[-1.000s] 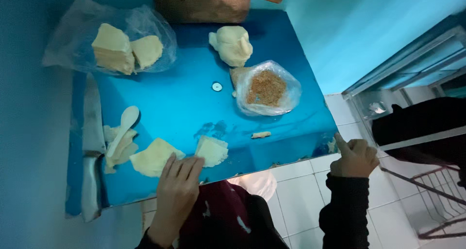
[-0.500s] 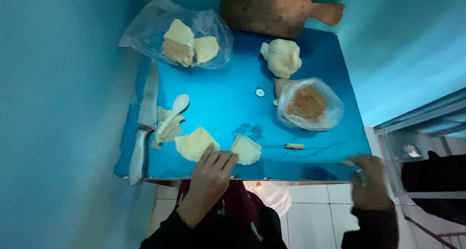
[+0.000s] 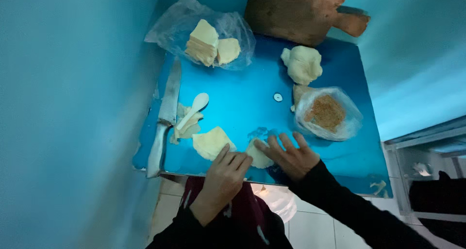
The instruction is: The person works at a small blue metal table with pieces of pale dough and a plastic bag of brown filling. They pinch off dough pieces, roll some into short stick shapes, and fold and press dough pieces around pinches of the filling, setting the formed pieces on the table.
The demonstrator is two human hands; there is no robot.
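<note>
- Both hands work at the near edge of the blue table (image 3: 252, 108), over one small pale dough square (image 3: 258, 157).
- The left hand (image 3: 224, 176) lies palm down with its fingers close together, their tips pressing on the near left side of the square, seemingly to pin it flat.
- The right hand (image 3: 290, 157) lies flat with fingers spread wide, touching the square's right edge; it grips nothing.
- Just left of the square lies a larger dough sheet (image 3: 211, 142), apart from the hands.
- Farther left, a white spoon (image 3: 193, 109) rests on a heap of dough scraps (image 3: 184, 127), beside a long knife (image 3: 164, 118) laid along the table's left edge, out of the hands' way.
- To the right, an open plastic bag of brown filling (image 3: 327, 113) sits within reach.
- At the far side are a dough lump (image 3: 303, 63), a bag of stacked dough sheets (image 3: 208, 42) and a wooden board (image 3: 301, 11).
</note>
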